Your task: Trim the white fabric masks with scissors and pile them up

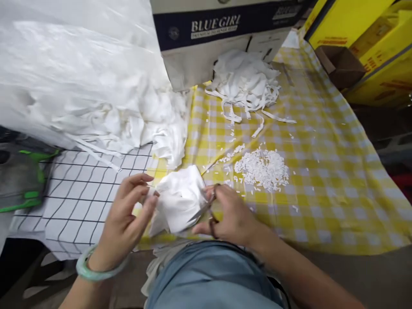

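Note:
A white cloth piece (180, 197) lies bunched at the front of the table, between my two hands. My left hand (127, 214), with a pale green bangle at its wrist, is curled at the cloth's left side. Its thumb and fingertips close around a bit of white at the edge, partly hidden by the fingers. In my right hand (231, 214) is a pair of scissors (202, 210), the thumb and a finger at its loops. The blades point left across the cloth's right edge. Just beyond that hand sits a heap of small white snippets (264, 169).
White cloth with straps spills from a large plastic bag (80, 64) at the left. Another strapped cloth pile (246, 79) rests by a cardboard box (222, 38) at the back. A green-and-grey object (25, 180) stands far left; yellow boxes (370, 47) occupy the right.

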`<state>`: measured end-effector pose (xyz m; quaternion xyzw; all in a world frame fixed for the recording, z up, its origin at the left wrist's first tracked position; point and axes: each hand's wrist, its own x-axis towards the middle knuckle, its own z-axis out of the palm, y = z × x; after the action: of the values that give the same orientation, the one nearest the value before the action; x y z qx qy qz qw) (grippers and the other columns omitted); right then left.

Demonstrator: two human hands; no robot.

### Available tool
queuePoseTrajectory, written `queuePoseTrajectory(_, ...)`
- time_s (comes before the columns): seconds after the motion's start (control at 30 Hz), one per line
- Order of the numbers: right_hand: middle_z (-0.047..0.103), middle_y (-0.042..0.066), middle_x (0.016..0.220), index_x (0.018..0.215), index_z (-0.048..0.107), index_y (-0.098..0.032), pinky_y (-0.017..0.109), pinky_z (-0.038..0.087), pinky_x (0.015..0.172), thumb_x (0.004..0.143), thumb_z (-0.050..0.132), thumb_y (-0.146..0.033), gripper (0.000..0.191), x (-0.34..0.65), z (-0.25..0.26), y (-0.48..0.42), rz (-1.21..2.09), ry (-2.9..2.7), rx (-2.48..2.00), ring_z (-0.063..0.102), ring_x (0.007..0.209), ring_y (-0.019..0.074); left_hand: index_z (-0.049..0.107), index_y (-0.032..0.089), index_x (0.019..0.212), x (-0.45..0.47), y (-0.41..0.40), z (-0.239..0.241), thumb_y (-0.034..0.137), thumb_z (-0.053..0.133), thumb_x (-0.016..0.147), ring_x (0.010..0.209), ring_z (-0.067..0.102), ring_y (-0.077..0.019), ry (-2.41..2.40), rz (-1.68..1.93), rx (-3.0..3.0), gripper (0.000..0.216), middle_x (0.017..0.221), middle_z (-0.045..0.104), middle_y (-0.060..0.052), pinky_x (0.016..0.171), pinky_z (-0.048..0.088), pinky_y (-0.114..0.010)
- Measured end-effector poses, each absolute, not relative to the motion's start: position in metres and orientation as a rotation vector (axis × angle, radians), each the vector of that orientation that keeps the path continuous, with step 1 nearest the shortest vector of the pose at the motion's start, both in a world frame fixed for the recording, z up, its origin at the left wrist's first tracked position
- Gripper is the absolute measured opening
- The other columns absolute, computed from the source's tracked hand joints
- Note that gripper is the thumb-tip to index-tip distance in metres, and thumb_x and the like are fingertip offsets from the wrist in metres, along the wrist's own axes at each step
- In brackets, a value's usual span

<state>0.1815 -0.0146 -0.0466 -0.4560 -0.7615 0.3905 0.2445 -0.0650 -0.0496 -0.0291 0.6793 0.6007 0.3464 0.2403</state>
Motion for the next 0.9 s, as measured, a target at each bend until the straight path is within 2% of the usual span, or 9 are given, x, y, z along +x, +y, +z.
queuePoseTrajectory(0.1,0.063,0.009,0.098,0.095,0.056,-0.018,0.038,0.048,0.086,0.072,0.076,-0.023,0.031,0.138,-0.054,-0.021,0.972,-2.329,-1.132,0.057,0.095,0.0247,0.042,0.023,0.136,-0.088,-0.074,-0.055,0.026,0.064,0.087,0.131,0.046,-0.0314,1.540,0.658,2.139,0.053,0.139,0.046,-0.014,0.104,0.045,-0.044)
queuePoseTrajectory(0.17,0.061,0.004,0.089,0.086,0.053,-0.020,0.030,0.048,0.077,0.071,0.067,-0.009,0.022,0.122,-0.052,-0.019,1.015,-2.316,-1.079,0.056,0.084,0.0193,0.031,0.025,0.144,-0.091,-0.075,-0.065,0.019,0.055,0.091,0.129,0.049,-0.0289,1.477,0.694,2.267,0.058,0.136,0.051,-0.013,0.100,0.049,-0.040)
queuePoseTrajectory(0.27,0.056,-0.003,0.077,0.076,0.049,-0.021,0.022,0.044,0.063,0.067,0.063,-0.008,0.022,0.120,-0.031,0.009,1.147,-2.010,-1.053,0.053,0.069,0.0126,0.042,0.025,0.134,-0.081,-0.036,-0.041,0.016,0.050,0.092,0.113,0.058,-0.0246,1.469,0.843,2.284,0.044,0.121,0.059,-0.010,0.084,0.054,-0.031)
queuePoseTrajectory(0.37,0.056,-0.004,0.075,0.078,0.049,-0.022,0.021,0.044,0.059,0.068,0.059,-0.014,0.016,0.137,0.009,0.071,1.047,-1.697,-1.064,0.054,0.065,0.0111,0.056,0.021,0.110,-0.048,0.044,0.024,0.014,0.050,0.088,0.089,0.062,-0.0208,1.410,0.985,2.256,0.024,0.097,0.060,-0.006,0.073,0.053,-0.030)
queuePoseTrajectory(0.43,0.059,-0.003,0.075,0.081,0.051,-0.022,0.023,0.047,0.062,0.068,0.059,-0.016,0.016,0.154,0.040,0.125,0.859,-1.589,-1.126,0.057,0.066,0.0122,0.059,0.018,0.099,-0.019,0.110,0.066,0.013,0.054,0.083,0.090,0.060,-0.0224,1.369,1.119,2.286,0.018,0.095,0.059,-0.006,0.079,0.052,-0.034)
queuePoseTrajectory(0.53,0.065,0.000,0.082,0.082,0.053,-0.022,0.027,0.049,0.070,0.072,0.060,-0.021,0.013,0.188,0.072,0.201,0.547,-1.511,-1.313,0.061,0.074,0.0155,0.060,0.017,0.111,0.020,0.194,0.094,0.012,0.063,0.075,0.105,0.060,-0.0261,1.413,1.143,2.123,0.036,0.111,0.061,-0.009,0.095,0.049,-0.041)
queuePoseTrajectory(0.7,0.068,0.006,0.091,0.083,0.057,-0.021,0.031,0.049,0.071,0.071,0.066,-0.036,0.021,0.227,0.043,0.225,0.554,-1.479,-1.439,0.061,0.075,0.0188,0.061,0.012,0.112,0.051,0.209,0.042,0.026,0.063,0.083,0.123,0.054,-0.0340,1.495,1.177,1.953,0.032,0.130,0.056,-0.018,0.106,0.042,-0.051)
queuePoseTrajectory(0.83,0.063,0.000,0.060,0.076,0.064,-0.019,0.025,0.047,0.052,0.078,0.058,-0.042,0.024,0.209,-0.011,0.156,0.916,-1.650,-1.375,0.058,0.054,0.0157,0.057,0.015,0.121,0.065,0.147,-0.009,0.036,0.048,0.095,0.096,0.069,-0.0220,1.400,1.093,1.894,0.034,0.109,0.070,-0.010,0.084,0.057,-0.034)
queuePoseTrajectory(0.9,0.067,0.002,0.065,0.086,0.068,-0.018,0.025,0.047,0.053,0.080,0.054,-0.038,0.025,0.196,-0.026,0.119,1.034,-1.677,-1.346,0.061,0.057,0.0166,0.060,0.015,0.114,0.070,0.120,-0.023,0.029,0.039,0.098,0.087,0.070,-0.0199,1.412,1.062,1.878,0.030,0.097,0.073,-0.008,0.079,0.057,-0.032)
